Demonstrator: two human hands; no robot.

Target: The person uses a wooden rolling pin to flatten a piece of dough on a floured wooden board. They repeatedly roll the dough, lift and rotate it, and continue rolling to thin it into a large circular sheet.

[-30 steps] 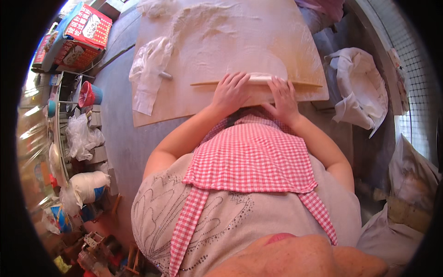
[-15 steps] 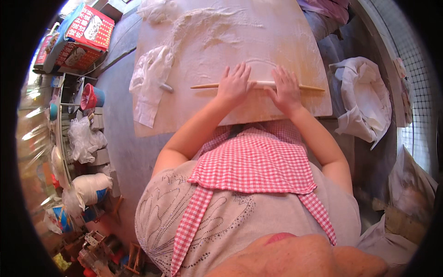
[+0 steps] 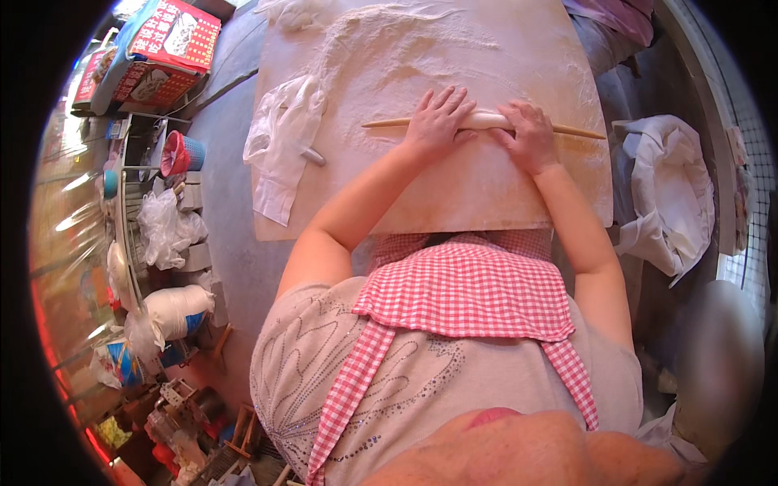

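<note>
A long wooden rolling pin [image 3: 579, 130] lies crosswise on a floured board [image 3: 429, 194]. White dough [image 3: 485, 121] is wrapped around its middle and shows between my hands. My left hand [image 3: 440, 123] is over the left part of the roll, fingers reaching across and thumb on the near side. At the right part, my right hand [image 3: 528, 136] curls its fingers over the pin, its thumb pointing inward. Both hands are closed around the pin, whose tapered ends stick out past them. Loose flour [image 3: 373, 49] covers the far part of the board.
Left on the board lie a white plastic bag [image 3: 279, 138] and a small grey cylinder [image 3: 313, 156]. A white-lined container [image 3: 668, 190] stands at the right. Shelving at the left holds a blue-and-red basket [image 3: 181, 154] and bags; a red box [image 3: 174, 40] sits farther back.
Both hands have pushed the rolling pin and dough away from me across the board. My right fingers are more curled. The view has shifted slightly, and a grey blur appears at lower right.
</note>
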